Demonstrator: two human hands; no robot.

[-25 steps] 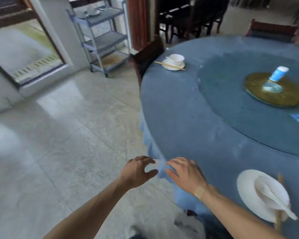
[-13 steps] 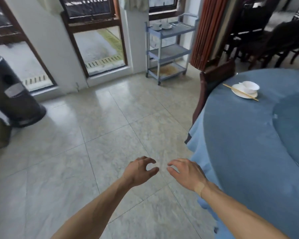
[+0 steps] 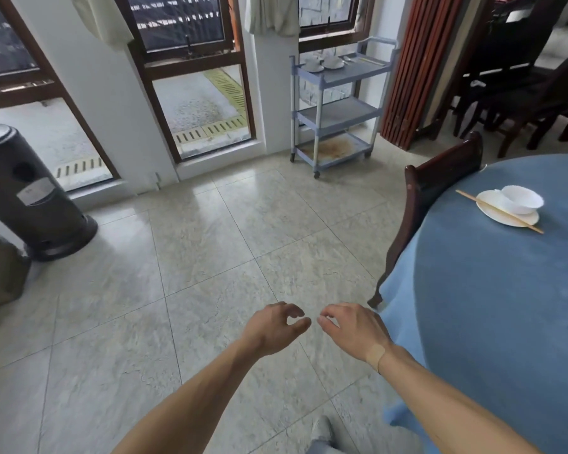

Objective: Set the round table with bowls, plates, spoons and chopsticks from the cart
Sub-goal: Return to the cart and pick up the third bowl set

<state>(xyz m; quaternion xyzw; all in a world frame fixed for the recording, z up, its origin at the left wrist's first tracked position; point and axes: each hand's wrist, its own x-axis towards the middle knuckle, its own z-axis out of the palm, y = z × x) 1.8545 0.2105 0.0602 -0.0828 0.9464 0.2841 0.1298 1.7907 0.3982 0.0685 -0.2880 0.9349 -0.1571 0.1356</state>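
At the far left of the frame a dark cylindrical heater point(image 3: 30, 191) stands on the tiled floor point(image 3: 210, 257), with a brown box point(image 3: 0, 273) just beside it at the left edge. Behind them, across the upper left, tall windows point(image 3: 197, 86) in dark frames look out on a paved yard.

In the upper middle stands the cart point(image 3: 336, 103), a pale blue three-shelf trolley on castors, set against the wall between a window and a folded reddish-brown screen point(image 3: 417, 70). Its top shelf carries two white bowls on plates point(image 3: 322, 63) at the left end and, to the right of them, what looks like a spoon and chopsticks, too small to tell apart. The two lower shelves show only stains.

At the lower middle, both bare forearms reach forward over the floor. The left hand point(image 3: 273, 326) has its fingers loosely curled around nothing, thumb and forefinger close together. The right hand point(image 3: 351, 329), just beside it but not touching, is relaxed with fingers bent downward and also holds nothing; a plaster sits at its wrist.

To the right, a dark wooden chair point(image 3: 433, 198) is tucked against the round worktop point(image 3: 505, 306), which is covered with a blue cloth. Near its upper edge sits one white plate point(image 3: 502, 216) with a white bowl point(image 3: 522, 198) on it, and a pair of chopsticks point(image 3: 466, 195) lies across the plate's left side. More dark chairs point(image 3: 532, 80) stand in the upper right.
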